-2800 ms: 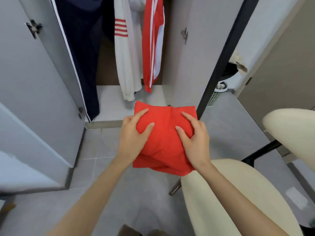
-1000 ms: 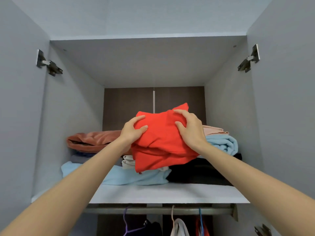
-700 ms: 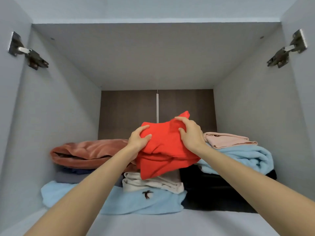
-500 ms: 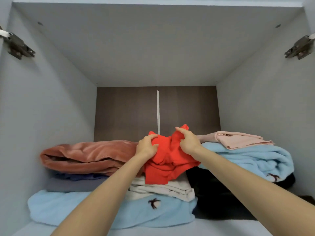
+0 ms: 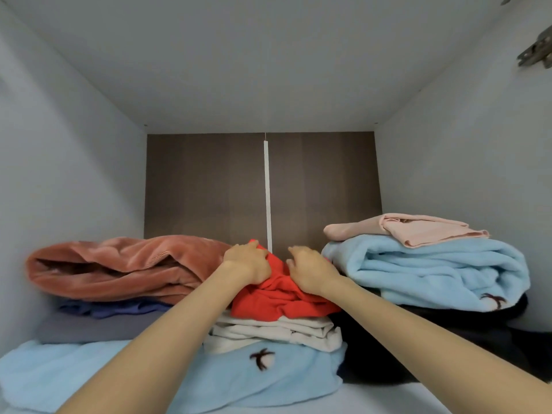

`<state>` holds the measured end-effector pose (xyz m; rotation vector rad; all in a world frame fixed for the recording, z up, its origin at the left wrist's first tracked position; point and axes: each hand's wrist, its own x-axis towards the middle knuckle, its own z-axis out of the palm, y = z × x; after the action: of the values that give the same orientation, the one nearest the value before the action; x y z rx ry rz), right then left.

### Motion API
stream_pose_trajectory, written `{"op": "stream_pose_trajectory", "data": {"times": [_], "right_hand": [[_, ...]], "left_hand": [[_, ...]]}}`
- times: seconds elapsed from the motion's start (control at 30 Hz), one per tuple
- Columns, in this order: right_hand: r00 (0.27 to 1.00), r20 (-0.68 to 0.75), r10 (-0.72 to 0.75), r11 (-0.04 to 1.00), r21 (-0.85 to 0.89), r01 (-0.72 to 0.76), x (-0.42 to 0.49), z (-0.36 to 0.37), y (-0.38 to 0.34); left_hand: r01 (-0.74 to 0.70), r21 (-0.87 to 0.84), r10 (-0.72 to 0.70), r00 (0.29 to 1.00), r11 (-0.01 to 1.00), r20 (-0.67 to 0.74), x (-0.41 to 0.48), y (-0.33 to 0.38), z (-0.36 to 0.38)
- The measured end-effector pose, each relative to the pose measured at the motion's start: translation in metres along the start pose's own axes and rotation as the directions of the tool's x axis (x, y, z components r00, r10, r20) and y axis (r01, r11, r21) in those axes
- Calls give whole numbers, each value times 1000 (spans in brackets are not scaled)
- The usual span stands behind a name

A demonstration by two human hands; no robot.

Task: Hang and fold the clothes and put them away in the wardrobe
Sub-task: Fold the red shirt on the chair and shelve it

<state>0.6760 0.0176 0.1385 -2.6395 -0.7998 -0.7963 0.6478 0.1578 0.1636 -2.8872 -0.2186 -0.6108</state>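
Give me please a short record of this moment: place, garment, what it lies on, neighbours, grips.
place: wardrobe shelf
garment: red garment, crumpled
lies on: white folded clothes, above a light blue towel
left neighbour: rust velvet garment
right neighbour: light blue blanket with pink garment on top
grips: left grip and right grip, bare hands, both hold the red garment

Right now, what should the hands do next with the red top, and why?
Probably let go and pull back. The red top already lies on the white folded pile, tucked between the rust velvet bundle and the light-blue towel, while the left hand and right hand grip it.
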Motion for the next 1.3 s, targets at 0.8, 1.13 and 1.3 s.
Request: {"op": "stream_pose_trajectory", "data": {"times": [0.8,1.13,1.3], "right_hand": [[994,-108,-22,955,292,53,-69,-46,-4],[980,-177,-96,887,432,165,-186,-87,2],[977,-151,-151,883,424,202,-243,-105,-17]], "left_hand": [[14,-144,-38,986,989,-163,-87,14,-24],[21,-253,-111,931,967,-348,-230,55,-56],[15,-265,-122,911,964,-393,-304,64,-68]]}}
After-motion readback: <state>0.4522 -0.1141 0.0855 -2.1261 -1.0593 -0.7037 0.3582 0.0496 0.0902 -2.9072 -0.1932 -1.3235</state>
